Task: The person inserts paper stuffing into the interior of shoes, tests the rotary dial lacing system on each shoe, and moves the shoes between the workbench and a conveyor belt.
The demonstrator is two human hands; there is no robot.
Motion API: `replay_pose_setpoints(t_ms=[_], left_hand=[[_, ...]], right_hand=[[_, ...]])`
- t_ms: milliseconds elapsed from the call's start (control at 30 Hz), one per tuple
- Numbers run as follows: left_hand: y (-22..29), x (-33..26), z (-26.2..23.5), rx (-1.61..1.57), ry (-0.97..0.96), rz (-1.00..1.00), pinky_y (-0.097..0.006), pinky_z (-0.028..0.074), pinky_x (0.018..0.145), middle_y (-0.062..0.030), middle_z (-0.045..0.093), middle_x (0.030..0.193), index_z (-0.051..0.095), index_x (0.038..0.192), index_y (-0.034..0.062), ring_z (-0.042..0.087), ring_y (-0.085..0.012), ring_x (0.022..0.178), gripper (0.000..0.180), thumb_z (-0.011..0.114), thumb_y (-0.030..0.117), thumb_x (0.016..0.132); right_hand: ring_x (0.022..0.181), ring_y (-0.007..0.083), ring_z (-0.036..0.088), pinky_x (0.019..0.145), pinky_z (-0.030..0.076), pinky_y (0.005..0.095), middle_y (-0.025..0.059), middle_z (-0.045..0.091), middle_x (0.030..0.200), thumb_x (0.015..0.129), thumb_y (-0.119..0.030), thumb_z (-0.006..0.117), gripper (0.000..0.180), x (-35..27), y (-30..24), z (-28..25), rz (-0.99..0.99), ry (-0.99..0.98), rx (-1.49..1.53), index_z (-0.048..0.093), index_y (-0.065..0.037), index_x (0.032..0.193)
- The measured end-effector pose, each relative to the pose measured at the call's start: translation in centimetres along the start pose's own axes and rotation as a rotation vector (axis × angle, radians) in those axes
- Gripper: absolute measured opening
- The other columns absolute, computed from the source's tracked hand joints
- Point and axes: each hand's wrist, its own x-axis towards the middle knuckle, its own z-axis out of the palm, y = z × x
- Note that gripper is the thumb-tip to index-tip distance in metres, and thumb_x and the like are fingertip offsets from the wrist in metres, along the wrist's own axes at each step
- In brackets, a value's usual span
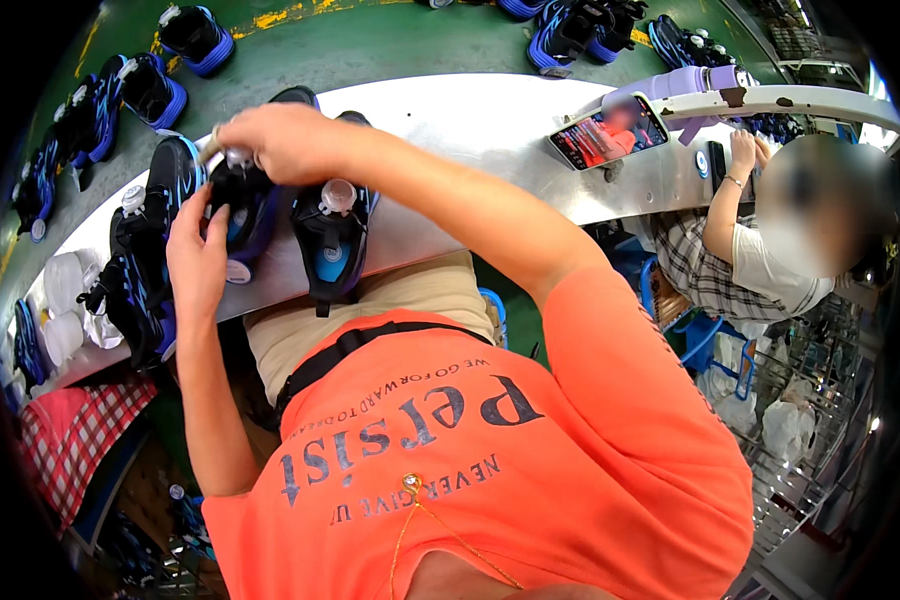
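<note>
A black sneaker with blue-purple sole [253, 222] stands on the metal table in front of me, a round clear-capped dial on its tongue. The fingers of my left hand [198, 255] close on the side of its opening. Across its front bends my right hand [288, 142], fingers curled beside the dial; what they pinch is hidden. Left of it leans another black and blue sneaker [150, 235], near my left wrist. A third sneaker [332, 235], with a clear-capped dial and blue insole, stands to the right, its heel at the table's near edge.
The curved metal table [450, 130] holds a propped phone [610, 135] and a lilac bottle [660, 88]. Clear plastic pieces [65, 305] lie at the left end. More sneakers [150, 90] stand beyond the table. At right, a co-worker [760, 230] sits near wire racks [800, 400].
</note>
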Motion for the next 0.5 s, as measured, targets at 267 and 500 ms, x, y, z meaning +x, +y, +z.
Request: replay_pose_setpoints(t_ms=[267, 500], left_hand=[[1.2, -1.7, 1.4, -0.096, -0.115, 0.009, -0.024, 0.044, 0.073, -0.0057, 0.061, 0.092, 0.061, 0.102, -0.0026, 0.055, -0.0136, 0.076, 0.018, 0.058, 0.009, 0.088], [0.3, -0.8, 2.7, -0.543, -0.055, -0.27, -0.024, 0.044, 0.076, -0.0028, 0.062, 0.087, 0.062, 0.102, -0.0037, 0.053, -0.0086, 0.08, 0.019, 0.054, 0.01, 0.092]], right_hand=[[0.105, 0.0279, 0.055, 0.091, 0.043, 0.0356, 0.015, 0.058, 0.113, 0.07, -0.012, 0.069, 0.067, -3.9, 0.0, -2.8, -0.036, -0.233, 0.227, 0.05, -0.013, 0.133], [0.09, 0.03, 0.053, 0.08, 0.045, 0.0379, 0.0086, 0.055, 0.093, 0.064, -0.016, 0.076, 0.042, -4.2, -0.7, 0.0, -0.159, -0.14, -0.185, 0.064, -0.015, 0.104]])
